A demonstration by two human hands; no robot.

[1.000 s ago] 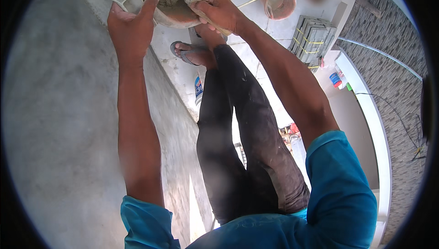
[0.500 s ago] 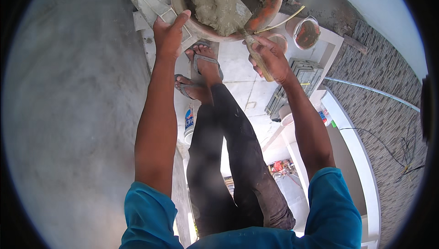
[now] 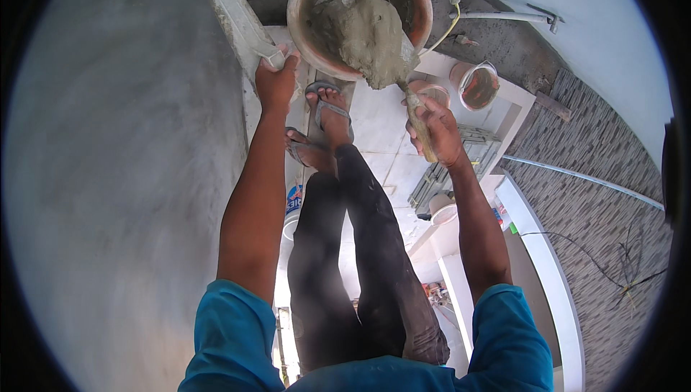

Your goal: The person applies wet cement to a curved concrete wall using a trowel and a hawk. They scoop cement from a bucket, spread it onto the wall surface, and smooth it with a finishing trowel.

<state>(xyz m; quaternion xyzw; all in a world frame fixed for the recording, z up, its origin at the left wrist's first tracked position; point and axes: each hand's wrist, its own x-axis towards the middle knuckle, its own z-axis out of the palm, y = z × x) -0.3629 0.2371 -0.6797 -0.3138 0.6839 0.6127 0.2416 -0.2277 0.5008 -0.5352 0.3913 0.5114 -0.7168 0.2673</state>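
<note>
My left hand [image 3: 277,81] is closed around the near end of a long grey plastering float [image 3: 241,21], which points up and away beside the smooth grey wall. In my right hand [image 3: 437,129] is the mortar-crusted handle of a trowel [image 3: 419,127]. A large lump of wet grey mortar [image 3: 374,39] covers most of the trowel's blade, and only the blade's right edge shows. The loaded blade is over the near right part of a round reddish-brown tub [image 3: 425,7], with more wet mortar inside.
A small bucket [image 3: 479,87] with reddish residue stands right of the tub, another pail [image 3: 433,92] behind my right hand. A pale hose [image 3: 586,182] and black cables cross the patterned surface at right. A grey wall [image 3: 129,161] runs along the left. Stacked grey tiles [image 3: 461,158] lie below.
The trowel has come up and toward me with the mortar lump, which now overhangs the tub's near rim. My left hand and the float have shifted slightly right and nearer.
</note>
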